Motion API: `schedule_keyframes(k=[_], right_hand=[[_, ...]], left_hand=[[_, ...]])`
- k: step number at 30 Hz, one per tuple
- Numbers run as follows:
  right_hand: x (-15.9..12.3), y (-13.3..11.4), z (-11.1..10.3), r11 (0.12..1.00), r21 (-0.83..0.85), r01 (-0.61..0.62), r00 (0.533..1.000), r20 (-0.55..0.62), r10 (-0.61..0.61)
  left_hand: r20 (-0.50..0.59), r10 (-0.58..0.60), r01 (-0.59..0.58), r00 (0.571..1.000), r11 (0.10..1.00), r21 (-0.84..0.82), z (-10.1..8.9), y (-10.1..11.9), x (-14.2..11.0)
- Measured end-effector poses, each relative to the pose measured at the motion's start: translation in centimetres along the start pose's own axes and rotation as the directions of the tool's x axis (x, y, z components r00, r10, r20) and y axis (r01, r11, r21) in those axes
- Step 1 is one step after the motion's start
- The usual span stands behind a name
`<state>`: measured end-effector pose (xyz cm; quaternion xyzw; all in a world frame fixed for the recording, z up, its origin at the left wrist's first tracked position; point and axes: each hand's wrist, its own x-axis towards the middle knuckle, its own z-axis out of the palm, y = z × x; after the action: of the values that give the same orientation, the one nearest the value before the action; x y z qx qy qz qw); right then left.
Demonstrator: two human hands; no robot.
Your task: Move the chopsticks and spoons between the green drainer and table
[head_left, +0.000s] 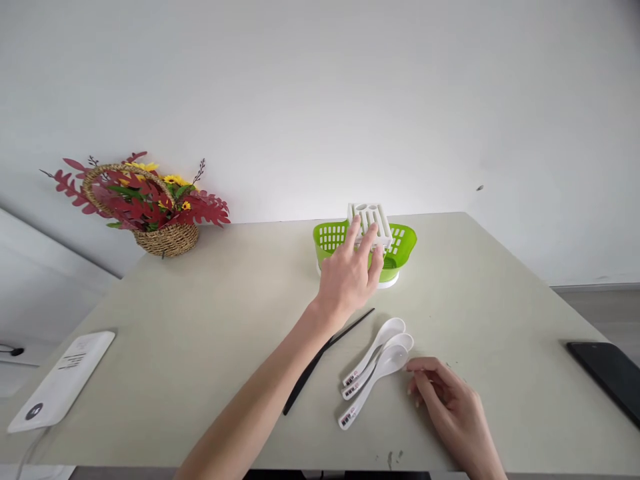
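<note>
My left hand [350, 273] reaches forward with fingers spread over a white slotted utensil holder [381, 220], its fingertips at the holder's top. This holder sits at a green perforated basket [323, 250] with a white base; my hand hides part of both. Three white spoons [393, 360] lie overlapping on the table, bowls pointing away and labelled handle ends towards me. Beside their bowls rests my right hand [450, 407], its fingers loosely bent and a fingertip close to the nearest bowl. Thin black sticks like chopsticks [347, 329] lie partly under my left forearm.
A wicker basket [167, 240] of red leaves and yellow flowers stands at the back left of the table [240, 300]. At the left edge lies a white power strip-like device [63, 380] with a cable. A black phone [607, 373] lies at the right edge. Behind is a wall.
</note>
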<state>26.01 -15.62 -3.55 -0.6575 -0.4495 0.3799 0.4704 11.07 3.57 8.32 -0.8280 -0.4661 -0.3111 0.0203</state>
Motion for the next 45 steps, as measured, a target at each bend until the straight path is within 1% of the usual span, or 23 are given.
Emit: schedule_keyframes(k=[2, 3, 5, 7, 8, 10, 13, 15, 16, 18, 19, 21, 22, 24, 28, 33, 38, 45], right_hand=[[0.0, 0.0, 0.0, 1.000, -0.010, 0.009, 1.000, -0.001, -0.009], [0.0, 0.0, 0.0, 1.000, -0.016, 0.011, 1.000, 0.001, -0.011], [0.0, 0.1, 0.0, 1.000, -0.027, 0.012, 1.000, 0.006, -0.012], [0.0, 0.2, -0.1, 0.999, -0.035, 0.014, 1.000, 0.005, -0.014], [0.1, 0.3, -0.1, 0.999, -0.037, 0.018, 1.000, 0.000, -0.018], [0.2, 0.6, -0.1, 0.999, -0.044, 0.031, 0.999, -0.007, -0.032], [0.2, 0.7, 0.0, 0.997, -0.061, 0.043, 0.999, -0.019, -0.044], [0.1, 0.6, 0.2, 0.997, -0.071, 0.036, 0.998, -0.040, -0.039], [0.0, 0.5, 0.3, 0.997, -0.073, 0.033, 0.998, -0.052, -0.037], [-0.2, 0.3, 0.5, 0.996, -0.076, 0.034, 0.997, -0.061, -0.039], [-0.2, 0.2, 0.5, 0.996, -0.083, 0.037, 0.997, -0.058, -0.041], [-0.3, 0.4, 0.5, 0.993, -0.111, 0.041, 0.998, -0.050, -0.046], [-0.3, 0.5, 0.4, 0.991, -0.131, 0.042, 0.998, -0.046, -0.048], [-0.2, 0.9, 0.2, 0.985, -0.166, 0.052, 0.998, -0.036, -0.059], [-0.2, 1.4, 0.0, 0.979, -0.187, 0.077, 0.996, -0.024, -0.082], [-0.1, 1.4, -0.1, 0.982, -0.177, 0.070, 0.997, -0.015, -0.074], [-0.1, 1.5, -0.2, 0.976, -0.205, 0.071, 0.997, 0.009, -0.071], [-0.1, 1.6, 0.1, 0.972, -0.221, 0.083, 0.996, -0.006, -0.087]], left_hand=[[0.007, 0.046, -0.046, 0.999, 0.998, -0.032, -0.3, -0.3, -0.3], [-0.012, 0.074, -0.074, 0.997, 0.996, -0.053, -0.4, -0.6, -0.5], [-0.102, 0.115, -0.124, 0.988, 0.989, -0.082, -0.8, -1.5, -1.0], [-0.231, 0.106, -0.132, 0.967, 0.986, -0.101, -1.0, -2.9, -1.9], [-0.288, 0.076, -0.115, 0.955, 0.986, -0.120, -1.0, -3.7, -2.4], [-0.365, -0.032, -0.041, 0.931, 0.981, -0.191, -0.8, -5.7, -3.8], [-0.375, -0.201, 0.086, 0.905, 0.950, -0.301, -0.1, -9.1, -6.3], [-0.326, -0.315, 0.188, 0.891, 0.911, -0.368, 0.4, -11.3, -8.0], [-0.268, -0.383, 0.254, 0.884, 0.875, -0.412, 0.6, -12.2, -8.9], [-0.102, -0.474, 0.367, 0.875, 0.784, -0.500, 0.7, -13.7, -10.3], [-0.010, -0.491, 0.410, 0.871, 0.738, -0.536, 0.6, -14.2, -11.0], [0.142, -0.476, 0.462, 0.868, 0.670, -0.581, 0.2, -15.0, -12.0], [0.193, -0.459, 0.476, 0.867, 0.650, -0.593, -0.1, -15.2, -12.4], [0.255, -0.429, 0.490, 0.867, 0.633, -0.600, -0.8, -15.4, -13.1], [0.308, -0.401, 0.504, 0.863, 0.638, -0.582, -1.9, -15.1, -14.1], [0.304, -0.403, 0.505, 0.863, 0.660, -0.556, -2.4, -14.4, -15.1], [0.290, -0.412, 0.504, 0.864, 0.694, -0.515, -3.4, -13.0, -15.9], [0.330, -0.328, 0.454, 0.885, 0.763, -0.460, -5.1, -11.0, -18.2]])
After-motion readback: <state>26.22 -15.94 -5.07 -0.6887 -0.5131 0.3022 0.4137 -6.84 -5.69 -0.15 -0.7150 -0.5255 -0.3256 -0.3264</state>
